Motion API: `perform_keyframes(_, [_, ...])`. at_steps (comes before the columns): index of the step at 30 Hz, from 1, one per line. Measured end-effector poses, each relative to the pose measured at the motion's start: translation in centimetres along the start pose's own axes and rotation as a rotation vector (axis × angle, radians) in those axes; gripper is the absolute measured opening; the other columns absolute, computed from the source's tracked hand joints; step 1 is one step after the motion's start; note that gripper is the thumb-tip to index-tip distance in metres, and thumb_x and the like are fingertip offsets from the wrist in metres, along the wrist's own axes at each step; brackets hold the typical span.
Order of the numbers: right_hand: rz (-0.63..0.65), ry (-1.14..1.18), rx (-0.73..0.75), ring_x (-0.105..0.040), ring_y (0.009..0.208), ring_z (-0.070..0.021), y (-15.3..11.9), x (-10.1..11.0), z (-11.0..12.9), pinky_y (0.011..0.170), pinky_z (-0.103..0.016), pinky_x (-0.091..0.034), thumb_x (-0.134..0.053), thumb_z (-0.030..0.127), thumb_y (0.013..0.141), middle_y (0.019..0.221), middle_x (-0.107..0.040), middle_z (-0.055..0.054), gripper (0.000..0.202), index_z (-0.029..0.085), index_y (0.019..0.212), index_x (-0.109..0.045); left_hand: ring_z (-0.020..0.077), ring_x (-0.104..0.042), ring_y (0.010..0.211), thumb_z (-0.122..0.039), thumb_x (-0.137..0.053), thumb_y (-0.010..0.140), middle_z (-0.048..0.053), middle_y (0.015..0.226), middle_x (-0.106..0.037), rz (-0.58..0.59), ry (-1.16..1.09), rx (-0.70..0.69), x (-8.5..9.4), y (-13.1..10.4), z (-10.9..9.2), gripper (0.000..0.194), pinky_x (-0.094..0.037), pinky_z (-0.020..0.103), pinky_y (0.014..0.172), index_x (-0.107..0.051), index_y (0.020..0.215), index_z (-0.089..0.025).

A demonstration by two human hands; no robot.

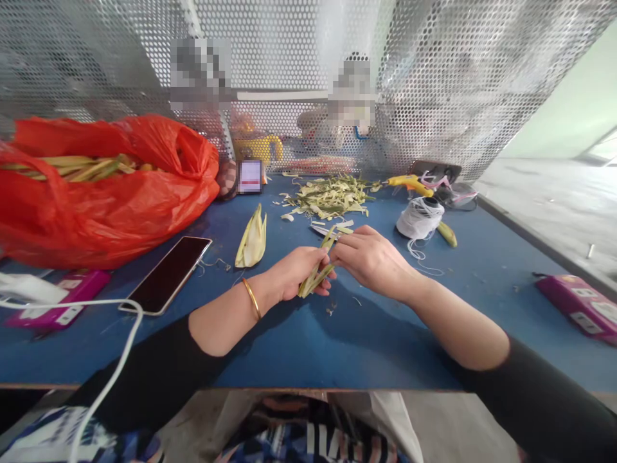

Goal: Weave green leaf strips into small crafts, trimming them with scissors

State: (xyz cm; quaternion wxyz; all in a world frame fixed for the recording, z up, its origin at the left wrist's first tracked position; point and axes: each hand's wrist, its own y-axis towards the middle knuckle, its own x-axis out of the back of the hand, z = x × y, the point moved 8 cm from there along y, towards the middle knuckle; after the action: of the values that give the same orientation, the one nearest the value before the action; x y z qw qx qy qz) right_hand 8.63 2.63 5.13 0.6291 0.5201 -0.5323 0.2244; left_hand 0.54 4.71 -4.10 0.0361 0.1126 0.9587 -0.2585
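My left hand point(304, 269) is closed around a small bundle of green-yellow husk strips point(314, 280) above the middle of the blue table. Against the upper part of the bundle, my right hand point(362, 257) has its fingers pinched on the strips, close beside the left fingers. Just beyond the hands lies a pair of scissors point(322, 230), partly hidden. A pale husk piece point(251, 239) rests to the left of my hands. Farther back is a pile of shredded husk strips point(330, 195).
A red plastic bag point(110, 218) of husks fills the back left, near a dark phone point(168, 275). White string point(419, 218), a yellow glue gun point(409, 184) and a purple power strip point(581, 305) are on the right. A perforated screen point(289, 58) borders the table point(376, 360).
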Motion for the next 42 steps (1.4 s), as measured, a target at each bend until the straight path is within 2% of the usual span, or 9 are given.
perform_keyframes(13, [0.037, 0.031, -0.085, -0.056, 0.068, -0.0154, -0.2, -1.1, -1.1, 0.072, -0.029, -0.033, -0.05, 0.026, 0.095, 0.076, -0.065, -0.004, 0.02, 0.016, 0.085, -0.063, 0.003, -0.027, 0.034, -0.029, -0.042, 0.094, -0.004, 0.05, -0.049, 0.013, 0.112, -0.062, -0.6, -0.7, -0.3, 0.026, -0.015, 0.015, 0.035, -0.047, 0.071, -0.017])
perform_keyframes(16, [0.002, 0.051, -0.236, -0.057, 0.069, -0.0151, -0.4, -0.6, -3.0, 0.073, -0.03, -0.033, -0.051, 0.024, 0.093, 0.077, -0.066, -0.004, 0.017, 0.016, 0.083, -0.063, 0.0024, -0.025, 0.034, -0.031, -0.042, 0.094, -0.002, 0.051, -0.052, 0.018, 0.118, -0.077, -0.6, -0.8, -0.5, 0.03, -0.013, 0.015, 0.035, -0.048, 0.069, -0.017])
perform_keyframes(19, [-0.129, 0.078, -0.54, -0.055, 0.067, -0.0147, -1.4, 0.6, -5.7, 0.067, -0.029, -0.034, -0.055, 0.023, 0.088, 0.081, -0.066, -0.005, 0.011, 0.017, 0.083, -0.063, 0.0017, -0.025, 0.034, -0.03, -0.042, 0.095, -0.001, 0.055, -0.054, -0.011, 0.079, -0.072, -0.2, -0.7, -0.6, 0.031, -0.011, 0.015, 0.035, -0.047, 0.067, -0.016])
perform_keyframes(24, [-0.117, 0.642, -0.925, -0.042, 0.049, -0.01, -3.0, -1.8, -7.3, 0.051, -0.025, -0.03, -0.059, 0.042, 0.082, 0.053, -0.053, 0.003, 0.028, 0.018, 0.067, -0.058, 0.0008, -0.026, 0.034, -0.03, -0.042, 0.095, -0.001, 0.058, -0.054, -0.066, -0.032, -0.094, 0.5, -0.4, -1.0, 0.031, -0.012, 0.014, 0.035, -0.047, 0.068, -0.016])
perform_keyframes(27, [-0.035, 0.952, -0.953, -0.037, 0.042, -0.0079, -2.7, -4.4, -5.5, 0.045, -0.024, -0.028, -0.066, 0.053, 0.072, 0.046, -0.047, 0.006, 0.037, 0.018, 0.064, -0.059, 0.0006, -0.027, 0.033, -0.03, -0.042, 0.095, -0.002, 0.058, -0.052, -0.086, -0.035, -0.124, 0.5, -0.3, -1.1, 0.03, -0.012, 0.014, 0.034, -0.047, 0.069, -0.015])
perform_keyframes(30, [-0.094, 1.046, -0.964, -0.04, 0.042, -0.0074, -2.4, -5.5, -4.3, 0.043, -0.023, -0.03, -0.071, 0.053, 0.065, 0.048, -0.052, 0.004, 0.038, 0.017, 0.06, -0.058, 0.0013, -0.029, 0.033, -0.029, -0.041, 0.095, -0.003, 0.058, -0.051, -0.133, -0.006, -0.148, 0.4, -0.4, -1.0, 0.028, -0.013, 0.015, 0.034, -0.048, 0.072, -0.016])
perform_keyframes(38, [-0.123, 1.217, -0.979, -0.04, 0.04, -0.0067, -2.3, -5.4, -4.2, 0.042, -0.021, -0.034, -0.069, 0.04, 0.063, 0.047, -0.05, 0.004, 0.029, 0.018, 0.054, -0.053, 0.0022, -0.027, 0.033, -0.032, -0.04, 0.095, -0.003, 0.055, -0.05, -0.134, 0.072, -0.199, 0.5, -0.4, -1.2, 0.031, -0.013, 0.016, 0.034, -0.047, 0.069, -0.017])
perform_keyframes(40, [-0.224, 1.168, -0.989, -0.041, 0.042, -0.0085, -2.7, -4.2, -6.0, 0.045, -0.024, -0.038, -0.063, 0.039, 0.067, 0.048, -0.047, 0.005, 0.024, 0.019, 0.058, -0.054, 0.0021, -0.024, 0.033, -0.034, -0.04, 0.095, -0.004, 0.052, -0.047, -0.138, 0.079, -0.188, 0.7, -0.4, -1.3, 0.032, -0.013, 0.016, 0.035, -0.046, 0.068, -0.017])
perform_keyframes(42, [-0.467, 0.936, -1.029, -0.048, 0.05, -0.0127, -4.0, -1.5, -8.5, 0.054, -0.029, -0.045, -0.055, 0.039, 0.074, 0.057, -0.053, 0.001, 0.021, 0.019, 0.067, -0.057, 0.0024, -0.022, 0.034, -0.036, -0.04, 0.094, -0.006, 0.05, -0.042, -0.14, 0.088, -0.189, 0.9, -0.4, -1.4, 0.033, -0.013, 0.015, 0.036, -0.046, 0.068, -0.018])
